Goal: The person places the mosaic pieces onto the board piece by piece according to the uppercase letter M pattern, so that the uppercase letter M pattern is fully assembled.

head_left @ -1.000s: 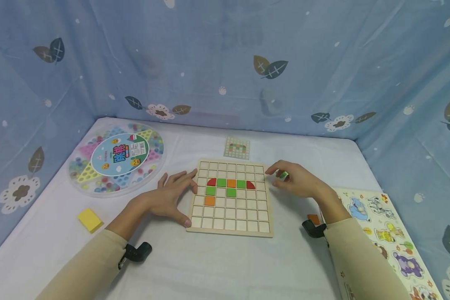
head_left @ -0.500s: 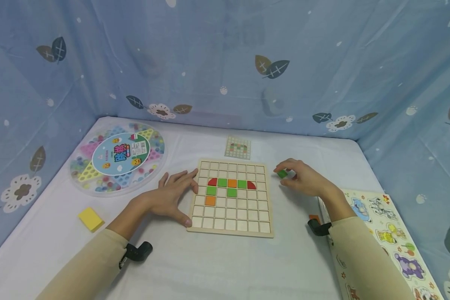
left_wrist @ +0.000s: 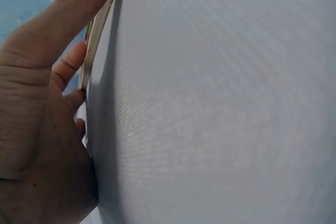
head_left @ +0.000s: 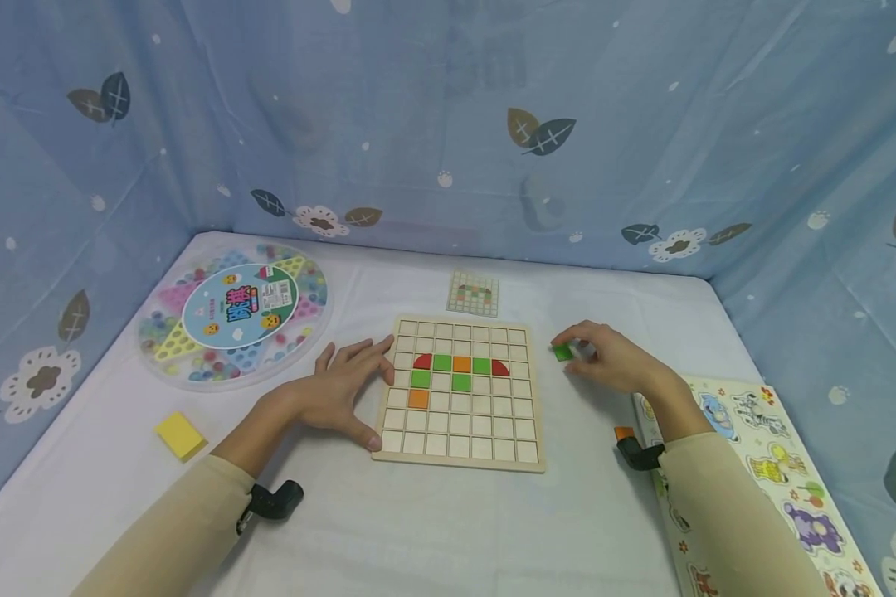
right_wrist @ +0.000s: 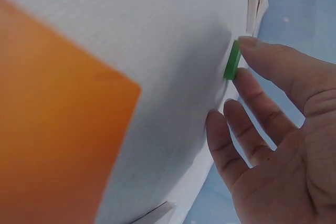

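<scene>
A wooden grid board [head_left: 459, 424] lies on the white cloth, with several green, red and orange pieces set in its squares. My left hand [head_left: 339, 394] rests along its left side, fingers spread, with fingertips and thumb touching the edge. In the left wrist view the thumb [left_wrist: 63, 17] reaches the board's thin rim. Right of the board, my right hand [head_left: 608, 356] pinches a green square tile [head_left: 562, 352] just at the cloth. From the right wrist, that green tile [right_wrist: 232, 61] shows edge-on between thumb and index finger, the other fingers loosely bent.
Behind the board lies a small pattern card [head_left: 474, 294]. An orange tile [head_left: 623, 433] sits near the right wrist, beside an animal picture board [head_left: 762, 464]. On the left are a round Chinese checkers box [head_left: 239, 311] and a yellow block [head_left: 180, 437].
My right hand has moved right, away from the board's edge, and lowered the green tile toward the cloth, where it now looks flatter. My left hand stays put.
</scene>
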Motion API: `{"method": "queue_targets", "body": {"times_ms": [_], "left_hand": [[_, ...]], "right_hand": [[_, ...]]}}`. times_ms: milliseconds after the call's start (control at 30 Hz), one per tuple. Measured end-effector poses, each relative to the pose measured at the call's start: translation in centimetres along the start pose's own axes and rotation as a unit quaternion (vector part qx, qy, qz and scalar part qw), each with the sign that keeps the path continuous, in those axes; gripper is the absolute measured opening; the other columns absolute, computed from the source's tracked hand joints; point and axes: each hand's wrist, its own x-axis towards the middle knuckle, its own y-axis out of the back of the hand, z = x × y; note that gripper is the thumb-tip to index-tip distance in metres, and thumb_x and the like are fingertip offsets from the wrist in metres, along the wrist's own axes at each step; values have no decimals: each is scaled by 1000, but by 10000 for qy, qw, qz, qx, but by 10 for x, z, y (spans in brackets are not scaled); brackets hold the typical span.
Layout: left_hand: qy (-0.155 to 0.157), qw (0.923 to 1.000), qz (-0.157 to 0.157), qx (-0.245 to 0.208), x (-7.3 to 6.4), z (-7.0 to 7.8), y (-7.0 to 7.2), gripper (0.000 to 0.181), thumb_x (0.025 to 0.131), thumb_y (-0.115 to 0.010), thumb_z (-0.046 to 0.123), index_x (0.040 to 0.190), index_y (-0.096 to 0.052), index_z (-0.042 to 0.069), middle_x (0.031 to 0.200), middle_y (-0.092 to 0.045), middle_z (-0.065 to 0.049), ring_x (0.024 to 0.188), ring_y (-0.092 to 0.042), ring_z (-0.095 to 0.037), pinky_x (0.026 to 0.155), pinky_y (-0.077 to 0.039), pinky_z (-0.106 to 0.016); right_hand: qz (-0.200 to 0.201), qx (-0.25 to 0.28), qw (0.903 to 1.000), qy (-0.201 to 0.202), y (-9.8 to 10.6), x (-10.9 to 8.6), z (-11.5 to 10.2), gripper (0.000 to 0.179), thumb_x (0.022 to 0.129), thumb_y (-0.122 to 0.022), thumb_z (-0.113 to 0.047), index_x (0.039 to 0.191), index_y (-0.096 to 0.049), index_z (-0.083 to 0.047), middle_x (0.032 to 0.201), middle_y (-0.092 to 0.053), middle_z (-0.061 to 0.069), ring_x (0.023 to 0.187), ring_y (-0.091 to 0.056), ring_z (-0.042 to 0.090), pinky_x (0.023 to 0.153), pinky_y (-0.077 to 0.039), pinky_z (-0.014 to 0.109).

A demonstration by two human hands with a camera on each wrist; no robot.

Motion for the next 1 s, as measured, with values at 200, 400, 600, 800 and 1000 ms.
{"method": "queue_targets", "body": {"times_ms": [200,400,600,800,1000], "left_hand": [[-12,10000,-3,-35,0,-1,1,83,59,-90,68,119,-47,31,174,-3,-4,158,-2,-39,114,10,-76],[-32,10000,-12,-42,0,-1,0,83,59,-90,68,119,-47,31,174,-3,-4,158,-2,-39,114,11,-75],[-48,10000,8,-17,0,-3,-1,83,59,-90,68,119,-47,30,174,-4,-5,158,-3,-39,113,11,-76],[3,10000,-2,-15,0,-4,-1,84,58,-90,68,119,-47,31,174,-3,-4,158,-2,-39,114,11,-75],[37,10000,-34,-32,0,-3,-2,83,58,-90,68,118,-46,32,174,-2,-2,158,-2,-37,114,11,-75]], "right_hand": [[25,-85,9999,-97,-1,-2,-1,40,92,-73,-4,130,-63,-4,125,-62,11,110,-57,30,88,-54,44],[51,-204,9997,-110,-3,-1,0,38,92,-73,-4,129,-64,-4,113,-64,8,101,-59,24,84,-54,41],[52,-179,9996,-198,-4,-2,0,36,94,-73,-6,129,-65,-7,108,-65,7,97,-59,21,81,-53,37],[29,124,9999,-107,-6,-5,-4,37,95,-71,-5,131,-64,-9,111,-66,5,101,-60,23,83,-52,40],[-21,574,9983,59,-10,-6,-7,38,97,-69,-5,134,-63,-11,118,-67,3,108,-61,25,90,-52,45]]}}
